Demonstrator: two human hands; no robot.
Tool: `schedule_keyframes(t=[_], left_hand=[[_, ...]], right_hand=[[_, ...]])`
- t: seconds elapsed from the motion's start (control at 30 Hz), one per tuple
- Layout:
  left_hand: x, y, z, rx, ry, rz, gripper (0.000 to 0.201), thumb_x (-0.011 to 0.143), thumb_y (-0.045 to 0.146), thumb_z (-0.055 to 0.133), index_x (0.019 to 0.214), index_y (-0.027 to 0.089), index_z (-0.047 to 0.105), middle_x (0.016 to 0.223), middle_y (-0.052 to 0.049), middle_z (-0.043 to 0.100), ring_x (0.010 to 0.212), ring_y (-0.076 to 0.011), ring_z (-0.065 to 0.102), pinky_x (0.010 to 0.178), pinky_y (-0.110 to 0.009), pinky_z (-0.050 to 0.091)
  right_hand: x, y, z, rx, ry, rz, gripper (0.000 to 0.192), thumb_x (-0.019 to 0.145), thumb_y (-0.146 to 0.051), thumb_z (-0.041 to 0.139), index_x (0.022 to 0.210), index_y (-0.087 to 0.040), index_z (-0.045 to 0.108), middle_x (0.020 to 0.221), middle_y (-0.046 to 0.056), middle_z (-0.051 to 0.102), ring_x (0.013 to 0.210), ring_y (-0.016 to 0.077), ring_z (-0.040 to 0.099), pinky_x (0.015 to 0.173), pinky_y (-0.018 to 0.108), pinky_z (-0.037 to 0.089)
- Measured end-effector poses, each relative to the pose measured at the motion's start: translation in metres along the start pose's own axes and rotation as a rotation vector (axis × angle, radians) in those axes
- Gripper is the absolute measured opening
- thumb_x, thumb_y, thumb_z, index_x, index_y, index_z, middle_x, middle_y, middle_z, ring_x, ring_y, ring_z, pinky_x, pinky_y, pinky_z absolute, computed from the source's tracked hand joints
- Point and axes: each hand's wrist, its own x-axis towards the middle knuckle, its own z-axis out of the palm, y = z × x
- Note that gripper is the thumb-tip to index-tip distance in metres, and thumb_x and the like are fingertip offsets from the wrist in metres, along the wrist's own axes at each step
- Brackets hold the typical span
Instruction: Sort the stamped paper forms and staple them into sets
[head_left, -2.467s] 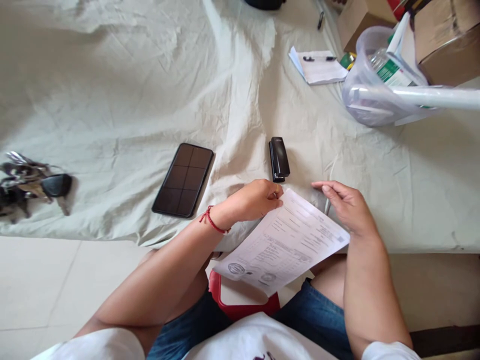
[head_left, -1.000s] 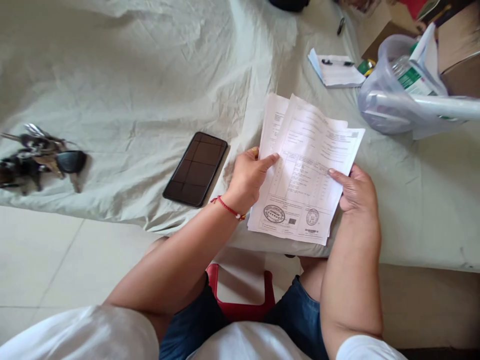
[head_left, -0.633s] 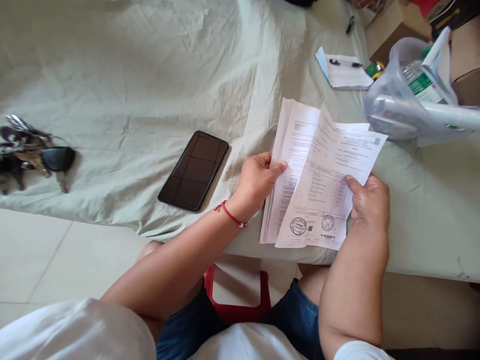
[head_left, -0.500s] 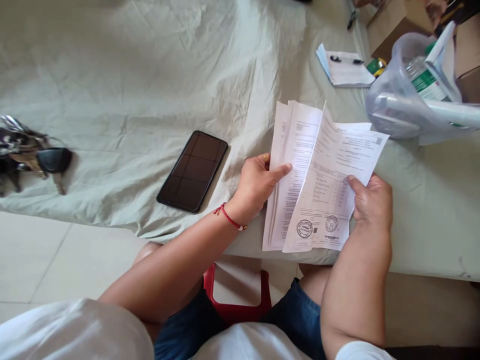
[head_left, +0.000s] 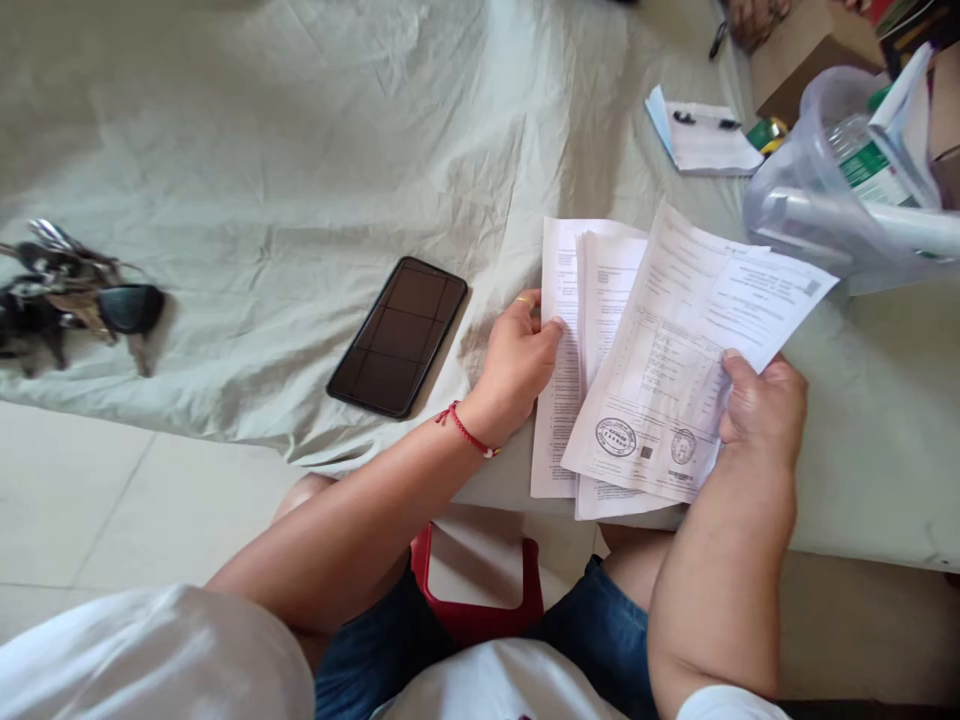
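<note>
Several printed paper sheets (head_left: 561,400) are spread between my two hands above the cloth-covered surface. My left hand (head_left: 521,350), with a red cord bracelet at the wrist, pinches the left edge of the sheets under its thumb. On the right side, my right hand (head_left: 765,405) grips a stamped document (head_left: 660,360) with its thumb on top. Two round ink stamps show near its lower edge. This document overlaps the sheets to its left and lies tilted. To the left of my left hand rests a black smartphone (head_left: 399,337), screen up and dark.
A bunch of keys (head_left: 75,295) lies at the far left on the pale cloth (head_left: 300,150). At the upper right are a notepad (head_left: 712,145), a translucent plastic container (head_left: 795,190) holding a bottle, and a cardboard box (head_left: 814,55). Another person's hand (head_left: 757,20) is beside that box.
My right hand has drawn the stamped document to the right, fanning it away from the other sheets. My left hand keeps its pinch, its thumb now nearer the left edge.
</note>
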Motion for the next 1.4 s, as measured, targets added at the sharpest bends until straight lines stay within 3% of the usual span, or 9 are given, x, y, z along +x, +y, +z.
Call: schedule_keyframes(t=[0.17, 0.27, 0.33, 0.4, 0.57, 0.7, 0.9, 1.1, 1.4], left_hand=[[0.003, -0.009, -0.005, 0.077, 0.086, 0.180, 0.056, 0.098, 0.003, 0.067, 0.145, 0.030, 0.056, 0.080, 0.005, 0.067, 0.067, -0.0171, 0.062, 0.066, -0.030, 0.046], [0.003, -0.008, -0.005, 0.116, 0.077, 0.236, 0.039, 0.096, 0.004, 0.067, 0.127, 0.028, 0.070, 0.078, 0.005, 0.063, 0.068, -0.0155, 0.058, 0.067, -0.029, 0.045], [0.002, -0.006, -0.003, 0.142, 0.064, 0.203, 0.022, 0.095, 0.006, 0.064, 0.101, 0.023, 0.076, 0.078, 0.002, 0.066, 0.070, -0.0154, 0.058, 0.068, -0.029, 0.046], [0.001, -0.004, -0.001, 0.118, 0.042, 0.163, 0.020, 0.096, 0.009, 0.062, 0.089, 0.021, 0.077, 0.083, -0.001, 0.072, 0.078, -0.0168, 0.062, 0.073, -0.029, 0.049], [0.000, -0.002, 0.001, 0.055, -0.032, 0.168, 0.021, 0.104, 0.026, 0.066, 0.091, 0.019, 0.080, 0.088, -0.003, 0.076, 0.089, -0.0190, 0.067, 0.083, -0.030, 0.053], [0.001, -0.003, -0.001, 0.156, 0.018, 0.140, 0.018, 0.103, 0.019, 0.067, 0.089, 0.019, 0.078, 0.079, 0.000, 0.071, 0.071, -0.0154, 0.056, 0.071, -0.030, 0.044], [0.001, 0.002, 0.000, 0.115, 0.076, 0.114, 0.024, 0.097, 0.011, 0.079, 0.078, 0.020, 0.066, 0.081, 0.002, 0.066, 0.076, -0.0142, 0.055, 0.080, -0.031, 0.045], [0.002, 0.000, -0.001, 0.095, 0.039, 0.163, 0.034, 0.104, 0.009, 0.073, 0.079, 0.022, 0.053, 0.076, 0.005, 0.046, 0.072, -0.0142, 0.040, 0.075, -0.033, 0.036], [0.004, -0.006, -0.004, 0.176, 0.011, 0.179, 0.027, 0.107, 0.011, 0.068, 0.088, 0.023, 0.053, 0.086, 0.001, 0.056, 0.080, -0.0167, 0.048, 0.075, -0.032, 0.040]], right_hand=[[-0.003, -0.006, 0.007, 0.088, 0.077, 0.022, 0.037, 0.058, -0.030, 0.087, 0.093, -0.017, 0.088, 0.096, 0.005, 0.086, 0.090, 0.0237, 0.080, 0.099, 0.049, 0.071], [-0.005, -0.010, 0.010, 0.135, 0.107, 0.027, 0.034, 0.057, -0.029, 0.088, 0.088, -0.017, 0.087, 0.094, 0.004, 0.086, 0.089, 0.0217, 0.080, 0.101, 0.046, 0.071], [-0.007, -0.011, 0.010, 0.163, 0.100, 0.035, 0.033, 0.057, -0.027, 0.089, 0.089, -0.016, 0.087, 0.096, 0.005, 0.087, 0.092, 0.0210, 0.081, 0.104, 0.043, 0.071], [-0.008, -0.011, 0.010, 0.181, 0.083, 0.040, 0.034, 0.059, -0.026, 0.090, 0.090, -0.015, 0.087, 0.099, 0.007, 0.087, 0.094, 0.0207, 0.081, 0.107, 0.042, 0.070], [-0.009, -0.011, 0.010, 0.218, 0.065, 0.039, 0.032, 0.063, -0.021, 0.091, 0.094, -0.013, 0.088, 0.101, 0.007, 0.086, 0.097, 0.0215, 0.082, 0.112, 0.043, 0.068], [-0.010, -0.011, 0.010, 0.226, 0.012, 0.041, 0.025, 0.065, -0.022, 0.092, 0.089, -0.017, 0.085, 0.097, 0.005, 0.085, 0.101, 0.0220, 0.082, 0.117, 0.047, 0.066], [-0.009, -0.009, 0.009, 0.194, -0.082, 0.115, 0.041, 0.060, -0.025, 0.095, 0.099, -0.017, 0.085, 0.105, 0.007, 0.087, 0.100, 0.0232, 0.082, 0.111, 0.051, 0.068], [-0.005, -0.004, 0.009, 0.098, -0.020, 0.076, 0.041, 0.052, -0.025, 0.091, 0.093, -0.019, 0.088, 0.097, 0.003, 0.088, 0.091, 0.0201, 0.079, 0.111, 0.047, 0.067], [-0.004, -0.011, 0.011, 0.098, 0.134, -0.007, 0.037, 0.053, -0.028, 0.084, 0.089, -0.020, 0.088, 0.091, 0.003, 0.085, 0.089, 0.0228, 0.077, 0.109, 0.053, 0.067]])
